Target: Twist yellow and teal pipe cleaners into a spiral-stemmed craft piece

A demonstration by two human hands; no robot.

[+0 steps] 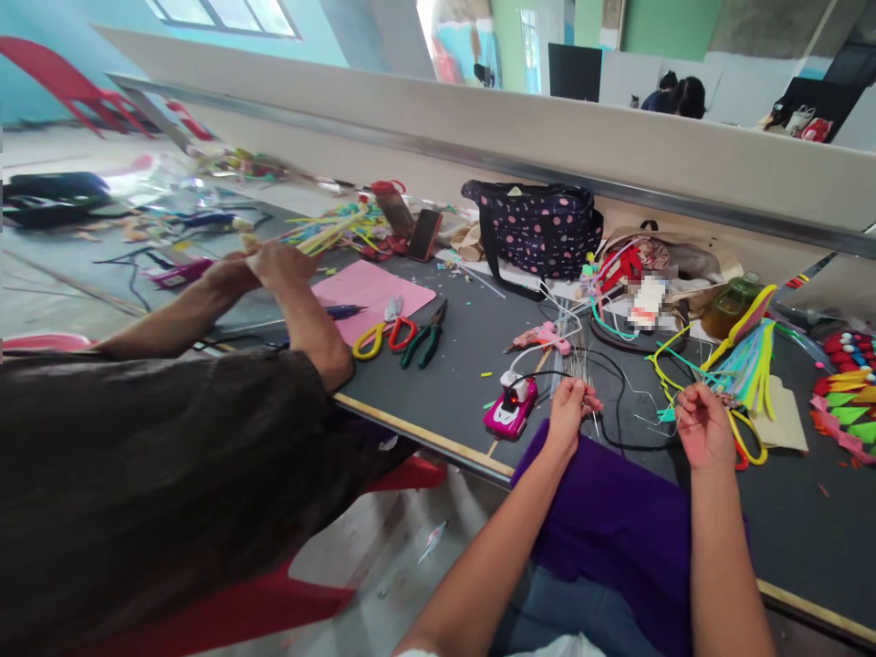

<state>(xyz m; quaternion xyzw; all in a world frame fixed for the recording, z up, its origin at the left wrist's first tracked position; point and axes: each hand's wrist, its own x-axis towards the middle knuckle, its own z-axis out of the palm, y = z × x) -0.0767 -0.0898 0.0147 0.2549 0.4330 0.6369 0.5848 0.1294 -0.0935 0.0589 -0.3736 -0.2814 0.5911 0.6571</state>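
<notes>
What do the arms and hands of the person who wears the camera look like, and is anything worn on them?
Both the left hand and the right hand are bare, without gloves. The forearms are uncovered too, with no watch or bracelet visible. White clothing shows at the bottom edge; sleeves cannot be made out clearly.

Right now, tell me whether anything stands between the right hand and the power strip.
Yes: the left hand stands between the right hand and the power strip, nearer the strip. A black cord also lies on the table between the hands.
</notes>
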